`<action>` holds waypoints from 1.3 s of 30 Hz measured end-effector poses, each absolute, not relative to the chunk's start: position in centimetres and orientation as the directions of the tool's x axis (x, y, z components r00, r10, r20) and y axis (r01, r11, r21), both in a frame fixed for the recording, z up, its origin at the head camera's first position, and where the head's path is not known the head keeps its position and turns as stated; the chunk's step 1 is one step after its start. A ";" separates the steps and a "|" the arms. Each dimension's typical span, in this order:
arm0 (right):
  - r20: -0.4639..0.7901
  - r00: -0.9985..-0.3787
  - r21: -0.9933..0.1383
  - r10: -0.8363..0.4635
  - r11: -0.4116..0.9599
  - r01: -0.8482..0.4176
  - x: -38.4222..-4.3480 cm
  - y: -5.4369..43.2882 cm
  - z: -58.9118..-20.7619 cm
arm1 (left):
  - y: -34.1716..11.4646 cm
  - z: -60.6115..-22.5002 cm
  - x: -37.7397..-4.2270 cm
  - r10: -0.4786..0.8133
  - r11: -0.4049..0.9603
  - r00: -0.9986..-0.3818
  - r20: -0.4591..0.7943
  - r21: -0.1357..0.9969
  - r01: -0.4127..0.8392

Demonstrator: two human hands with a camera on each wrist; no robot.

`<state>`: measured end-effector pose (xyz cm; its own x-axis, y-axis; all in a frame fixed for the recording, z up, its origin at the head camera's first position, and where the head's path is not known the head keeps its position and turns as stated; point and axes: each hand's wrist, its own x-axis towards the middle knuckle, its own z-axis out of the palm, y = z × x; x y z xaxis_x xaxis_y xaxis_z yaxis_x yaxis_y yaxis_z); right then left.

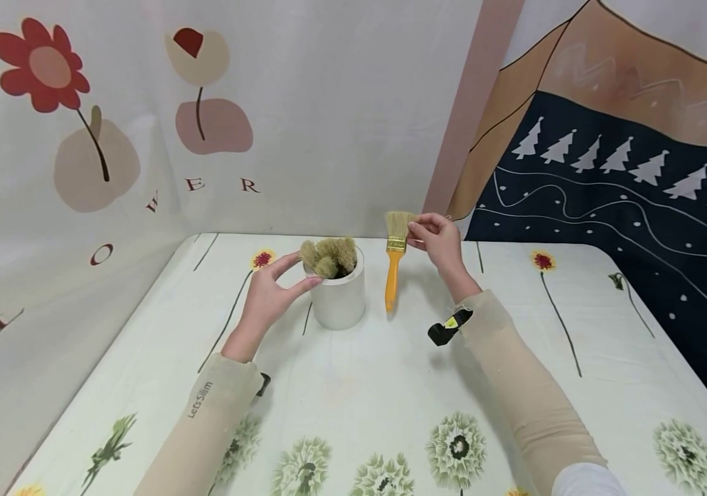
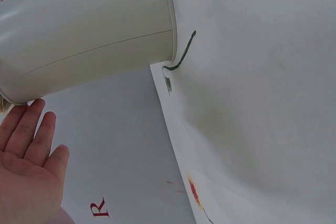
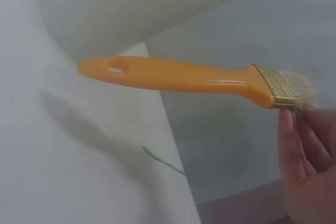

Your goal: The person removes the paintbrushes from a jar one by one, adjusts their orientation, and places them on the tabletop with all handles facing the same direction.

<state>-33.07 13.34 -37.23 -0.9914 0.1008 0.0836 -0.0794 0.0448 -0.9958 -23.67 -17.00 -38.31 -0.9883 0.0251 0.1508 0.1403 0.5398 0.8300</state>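
A white cylindrical pot (image 1: 339, 306) stands upright on the table, with tan-green, fuzzy clumps of a dry-looking plant (image 1: 327, 257) inside. From the left, my left hand (image 1: 269, 293) reaches to its rim, thumb in front and index finger at the back. Fairly straight fingertips (image 2: 39, 106) meet the rim in the left wrist view. To the right of the pot, my right hand (image 1: 440, 242) pinches a paintbrush (image 1: 393, 279) by its pale bristles near the gold metal band. The brush points handle down, and its orange handle (image 3: 173, 75) casts a separate shadow on the table.
White cloth with printed flowers covers the table (image 1: 353, 386). Behind it hangs a pale curtain (image 1: 329, 138) with flower prints and letters. At the right is a dark blue cloth (image 1: 577, 207) with white trees. Black wrist gear (image 1: 449, 329) sits under the right sleeve.
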 end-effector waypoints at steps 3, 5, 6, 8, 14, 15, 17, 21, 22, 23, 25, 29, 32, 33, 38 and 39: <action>0.053 -0.994 -0.997 0.098 0.056 -0.047 -33.1 13.3 -37.8 | -17.0 -38.3 -23.7 0.024 0.537 -0.988 0.151 0.832 0.140; 0.037 -0.995 -0.997 0.097 0.067 -0.031 -33.0 13.3 -38.0 | -17.0 -38.3 -23.7 0.025 0.538 -0.988 0.153 0.831 0.143; 0.030 -0.995 -0.997 0.096 0.068 -0.023 -33.0 13.2 -38.2 | -17.0 -38.3 -23.7 0.025 0.539 -0.988 0.154 0.830 0.144; 0.015 -0.995 -0.997 0.095 0.076 -0.007 -33.0 13.2 -38.4 | -17.0 -38.3 -23.7 0.025 0.540 -0.987 0.156 0.829 0.145; -0.024 -0.996 -0.995 0.088 0.097 0.032 -32.9 13.2 -39.2 | -16.9 -38.3 -23.6 0.020 0.535 -0.988 0.152 0.834 0.139; -0.028 -0.996 -0.994 0.086 0.099 0.036 -32.9 13.2 -39.4 | -16.9 -38.3 -23.6 0.020 0.534 -0.988 0.152 0.834 0.139; -0.032 -0.996 -0.995 0.079 0.093 0.040 -33.0 13.3 -39.8 | -16.9 -38.3 -23.6 0.018 0.533 -0.988 0.153 0.835 0.139; -0.038 -0.997 -0.996 0.066 0.074 0.043 -33.2 13.3 -40.6 | -17.0 -38.2 -23.6 0.020 0.540 -0.987 0.159 0.829 0.144; -0.039 -0.997 -0.997 0.063 0.070 0.044 -33.2 13.3 -40.8 | -17.0 -38.2 -23.6 0.020 0.542 -0.987 0.160 0.828 0.145; -0.042 -0.997 -0.996 0.063 0.070 0.046 -33.2 13.2 -40.9 | -17.0 -38.2 -23.6 0.020 0.544 -0.987 0.160 0.826 0.145; -0.049 -0.997 -0.996 0.061 0.074 0.053 -33.3 13.2 -41.3 | -17.0 -38.2 -23.6 0.021 0.546 -0.987 0.160 0.825 0.145; -0.070 -0.996 -0.993 0.062 0.090 0.076 -33.5 13.1 -41.9 | -17.0 -38.2 -23.6 0.021 0.543 -0.988 0.156 0.828 0.142; -0.088 -0.994 -0.990 0.063 0.102 0.094 -33.6 13.1 -42.4 | -17.0 -38.2 -23.6 0.020 0.539 -0.987 0.157 0.830 0.143; -0.094 -0.993 -0.988 0.065 0.114 0.101 -33.6 13.1 -42.6 | -17.0 -38.2 -23.6 0.020 0.537 -0.987 0.158 0.831 0.144; -0.125 -0.989 -0.971 0.073 0.196 0.138 -33.6 13.0 -43.2 | -16.9 -38.1 -23.6 0.020 0.530 -0.987 0.157 0.836 0.144; -0.132 -0.988 -0.967 0.075 0.209 0.145 -33.5 13.0 -43.3 | -16.9 -38.1 -23.6 0.020 0.530 -0.987 0.157 0.836 0.144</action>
<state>-33.55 12.98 -43.31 -0.9885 0.0750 -0.1317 0.1447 0.2088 -0.9672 -23.61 -16.90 -38.12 -0.9874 0.0197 0.1572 0.1436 0.5301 0.8357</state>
